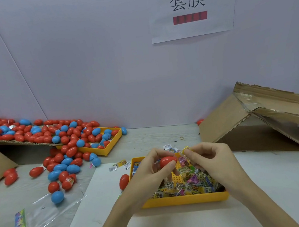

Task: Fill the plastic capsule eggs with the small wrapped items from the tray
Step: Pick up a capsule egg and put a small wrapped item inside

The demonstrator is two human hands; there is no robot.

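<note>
Far left, a heap of red and blue capsule eggs (pixel 57 136) spills across the table. Centre now: the left hand (pixel 151 169) curls its fingers around a red egg (pixel 167 161) above the yellow tray (pixel 184 200) of wrapped items (pixel 193 182). The right hand (pixel 210 159) pinches a small wrapped packet (pixel 184 150) just beside that egg. Best play, I'd say: steady the egg, fold the packet small, tuck it fully inside before closing.
</note>
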